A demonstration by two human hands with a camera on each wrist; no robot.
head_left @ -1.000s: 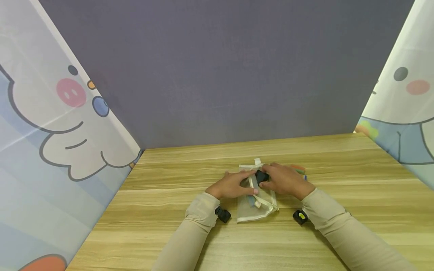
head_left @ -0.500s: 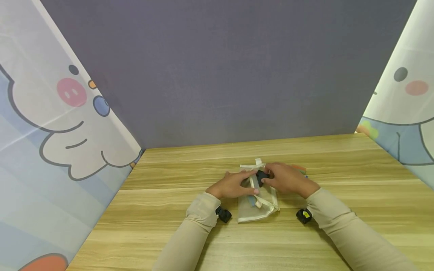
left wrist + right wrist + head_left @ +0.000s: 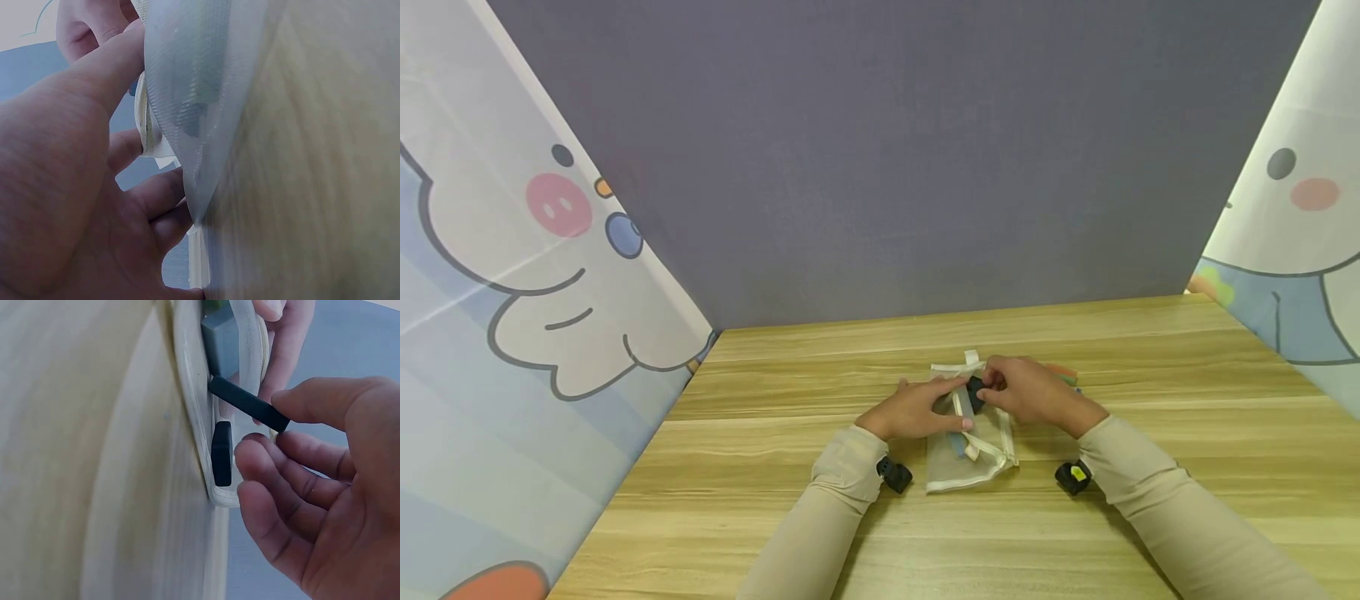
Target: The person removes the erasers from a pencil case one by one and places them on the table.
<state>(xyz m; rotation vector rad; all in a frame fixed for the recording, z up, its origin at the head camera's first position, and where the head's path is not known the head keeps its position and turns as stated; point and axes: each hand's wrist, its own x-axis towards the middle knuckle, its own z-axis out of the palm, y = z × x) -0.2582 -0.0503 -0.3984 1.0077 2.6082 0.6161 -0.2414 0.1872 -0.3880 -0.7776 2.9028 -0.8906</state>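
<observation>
Two bare hands work over a mesh pouch (image 3: 946, 472) that lies flat on a wood-grain table (image 3: 722, 517), its pale trim running round the edges and a white tab (image 3: 972, 357) at the far end. The left hand (image 3: 910, 411) rests on the pouch with thumb and index finger spread apart, their tips touching it near its pale-edged mouth. The right hand (image 3: 1033, 390) pinches one end of a flat dark block (image 3: 249, 403) between thumb and fingertips, the remaining fingers curled loosely below. The far end of that block slants into the pouch's mouth, near a grey-blue block (image 3: 222, 340) inside. A second dark block (image 3: 222, 453) stands within the pouch, close to its end. Through the mesh nearer the person, a blue piece (image 3: 957, 444) lies beside a cream one (image 3: 972, 452). Past the right hand, partly hidden by it, an orange piece (image 3: 1062, 371) and a green piece (image 3: 1066, 379) lie on the table; they are probably blocks too, though too little shows to be sure. Light sleeves (image 3: 850, 479) cover both forearms, and a grey panel (image 3: 902, 167) stands behind the table.
</observation>
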